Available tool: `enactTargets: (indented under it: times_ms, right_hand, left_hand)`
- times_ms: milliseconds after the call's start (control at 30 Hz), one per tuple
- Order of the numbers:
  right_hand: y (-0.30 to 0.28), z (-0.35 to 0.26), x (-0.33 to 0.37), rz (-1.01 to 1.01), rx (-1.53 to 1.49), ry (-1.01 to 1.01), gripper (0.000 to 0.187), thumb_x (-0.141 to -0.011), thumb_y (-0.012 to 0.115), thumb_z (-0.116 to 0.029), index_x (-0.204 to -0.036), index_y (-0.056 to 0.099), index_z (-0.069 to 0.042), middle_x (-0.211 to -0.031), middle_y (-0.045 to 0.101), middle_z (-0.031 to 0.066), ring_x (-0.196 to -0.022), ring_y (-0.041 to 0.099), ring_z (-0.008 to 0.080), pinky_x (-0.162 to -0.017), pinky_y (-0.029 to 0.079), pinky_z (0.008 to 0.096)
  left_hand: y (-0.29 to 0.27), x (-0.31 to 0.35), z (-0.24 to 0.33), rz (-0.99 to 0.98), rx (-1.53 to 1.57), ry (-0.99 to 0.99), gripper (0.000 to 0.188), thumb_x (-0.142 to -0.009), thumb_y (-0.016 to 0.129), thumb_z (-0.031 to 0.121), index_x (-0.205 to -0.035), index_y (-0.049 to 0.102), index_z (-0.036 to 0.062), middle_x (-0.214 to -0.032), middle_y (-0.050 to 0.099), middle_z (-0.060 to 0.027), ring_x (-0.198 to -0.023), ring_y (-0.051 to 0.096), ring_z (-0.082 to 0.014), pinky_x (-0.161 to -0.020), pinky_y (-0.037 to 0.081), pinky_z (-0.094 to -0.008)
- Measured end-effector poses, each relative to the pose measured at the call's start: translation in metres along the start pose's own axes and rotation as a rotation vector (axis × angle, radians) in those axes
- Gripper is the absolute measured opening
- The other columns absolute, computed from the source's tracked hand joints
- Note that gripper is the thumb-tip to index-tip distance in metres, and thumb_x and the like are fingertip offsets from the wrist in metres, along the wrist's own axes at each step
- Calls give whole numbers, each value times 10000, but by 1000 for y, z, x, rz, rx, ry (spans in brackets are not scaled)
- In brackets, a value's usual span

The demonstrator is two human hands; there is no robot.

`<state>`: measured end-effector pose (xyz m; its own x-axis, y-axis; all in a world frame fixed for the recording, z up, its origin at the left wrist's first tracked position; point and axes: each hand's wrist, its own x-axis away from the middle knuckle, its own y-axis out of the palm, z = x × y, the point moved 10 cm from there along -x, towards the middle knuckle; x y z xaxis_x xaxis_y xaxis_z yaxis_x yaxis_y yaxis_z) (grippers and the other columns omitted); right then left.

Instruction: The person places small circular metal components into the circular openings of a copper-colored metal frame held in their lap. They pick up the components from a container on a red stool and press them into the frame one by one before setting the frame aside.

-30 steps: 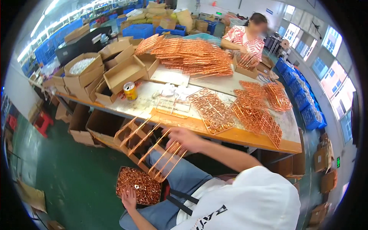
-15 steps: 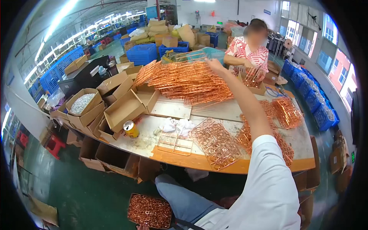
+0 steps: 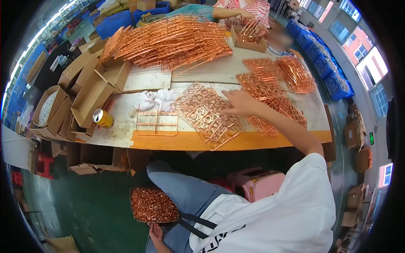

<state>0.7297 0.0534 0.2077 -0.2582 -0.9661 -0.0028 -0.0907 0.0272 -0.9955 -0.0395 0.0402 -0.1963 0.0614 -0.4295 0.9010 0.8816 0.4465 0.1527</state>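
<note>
My right hand [image 3: 239, 102] is over the right edge of a flat copper-coloured wire rack [image 3: 205, 116] covered with small rings. Its fingers are spread, with nothing visible between them. By my thigh, a box of loose copper rings [image 3: 154, 205] has my left hand [image 3: 156, 232] at its near edge. The left fingers are apart against the rim; whether they bear any weight is unclear. A bare wire frame [image 3: 157, 123] lies left of the ring-covered rack. Further right are several stacked ring-filled racks [image 3: 263, 84].
A big heap of copper wire racks [image 3: 173, 44] covers the table's far side. Cardboard boxes [image 3: 93, 95], a yellow can [image 3: 102, 118] and white cloth [image 3: 157, 100] are at left. A co-worker [image 3: 242, 12] handles copper pieces at a small box [image 3: 249, 40].
My right hand has come back from the heap of wire racks to the ring-covered rack near the table's front. My view has tilted down, showing more of my left hand.
</note>
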Motion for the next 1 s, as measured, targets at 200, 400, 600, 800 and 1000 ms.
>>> enactTargets:
  times_ms: [200,400,600,800,1000]
  right_hand:
    - [38,5,-2,-132,-141,199,826,-683,693,-431,-1277,352,32,-1068,506,246,-1001,497,378,-863,420,428]
    - [-9,5,-6,37,-486,192,705,-692,727,-259,-1265,436,29,-1030,545,118,-925,532,205,-774,443,320]
    - [-4,8,-12,-174,-1330,377,303,-838,621,-179,-1077,589,2,-814,578,21,-705,543,84,-591,433,208]
    - [-106,-124,45,139,-969,166,269,-821,611,-139,-1068,577,-40,-782,576,49,-663,569,108,-595,469,250]
    - [17,-419,111,377,-635,-606,304,-703,548,-100,-978,560,29,-847,562,159,-792,570,319,-694,473,397]
  left_hand:
    - [-7,6,-3,-73,15,18,296,-837,588,210,-1120,563,127,-1044,613,-16,-956,578,-177,-750,493,-314]
    - [-10,6,1,-110,48,112,286,-843,576,193,-1116,574,108,-1034,610,-22,-958,571,-178,-773,492,-295]
    - [-5,15,18,-144,84,247,351,-851,569,237,-1168,526,92,-1059,586,-49,-979,557,-186,-779,465,-312]
    - [168,191,72,-248,-199,711,270,-883,433,158,-1083,494,-12,-970,594,-131,-889,613,-208,-617,558,-237]
    - [271,290,37,-604,118,638,534,-883,459,60,-1365,229,57,-1281,433,-154,-1149,472,-272,-894,467,-398]
